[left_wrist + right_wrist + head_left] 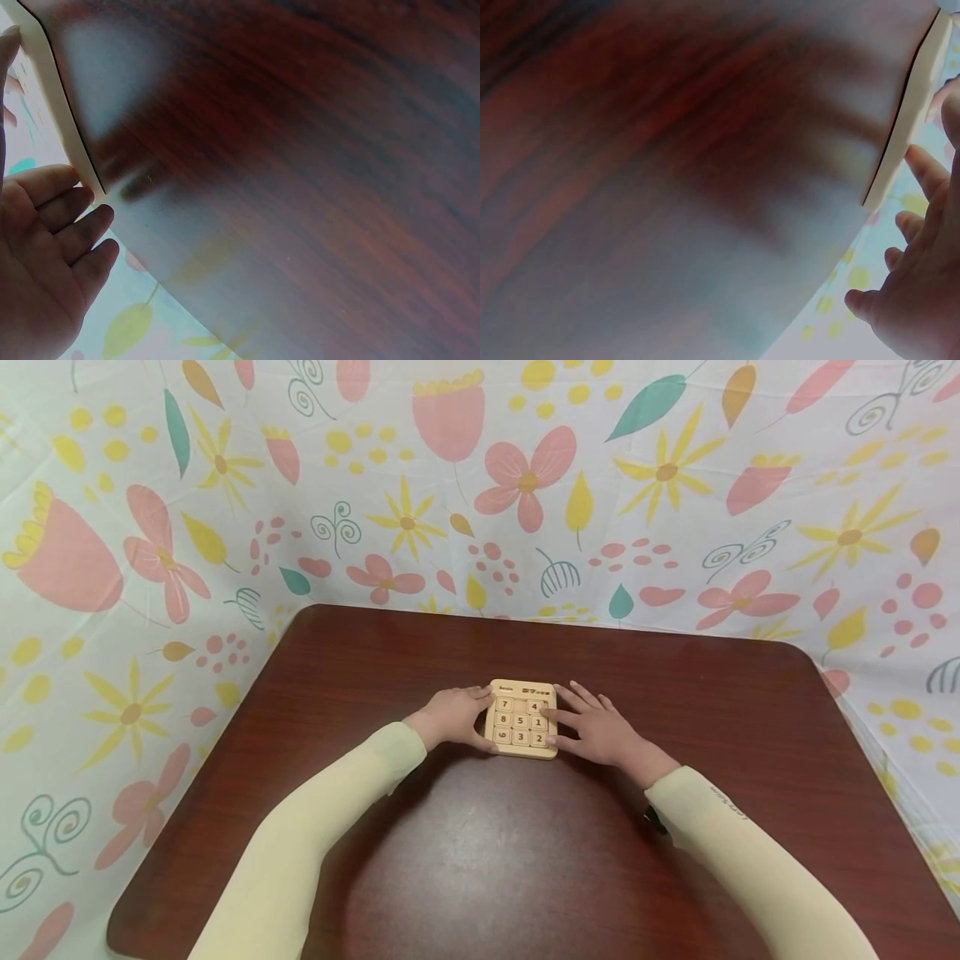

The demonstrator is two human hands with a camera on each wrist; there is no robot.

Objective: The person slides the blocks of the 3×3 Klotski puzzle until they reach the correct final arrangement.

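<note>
- At left, I see the person's bare left hand (453, 717) grasping the pale wooden rectangular number-tile puzzle (521, 728) by its left side, thumb against fingers.
- Mid-view, the puzzle lies flat on the glossy reddish-brown table (480, 860), gap between 7 and 4.
- At right, my feed shows the bare right hand (603, 735) ungrasping, spread fingers touching the puzzle's right side.

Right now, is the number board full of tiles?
Not full: the number board has an empty slot in its top row, between the 7 tile and the 4 tile.
</note>
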